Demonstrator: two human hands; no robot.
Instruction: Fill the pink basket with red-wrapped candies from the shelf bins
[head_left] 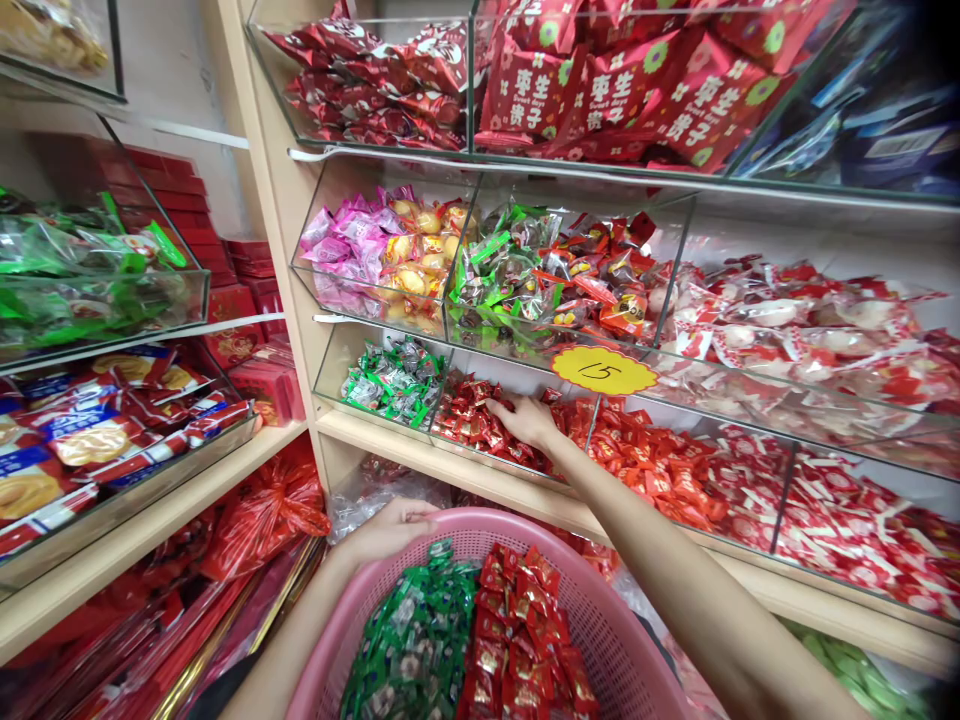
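My left hand (pixel 390 528) grips the far left rim of a pink plastic basket (pixel 600 560). Inside the basket, green-wrapped candies (pixel 412 630) lie on the left and red-wrapped candies (pixel 521 630) on the right. My right hand (pixel 525 418) reaches into a clear shelf bin and touches the dark red wrapped candies (pixel 472 412) there. Its fingers are partly bent over the pile, and whether they hold a candy cannot be made out. Green and silver wrapped candies (pixel 396 380) fill the compartment to the left, and brighter red candies (pixel 660 455) lie to the right.
A yellow price tag (pixel 604 370) marked 15 hangs just above my right hand. Clear bins of wrapped sweets line the upper shelves. The wooden shelf edge (pixel 450 465) runs between basket and bins. A wooden upright (pixel 277 200) stands left, with a side shelf of packaged snacks (pixel 97 430).
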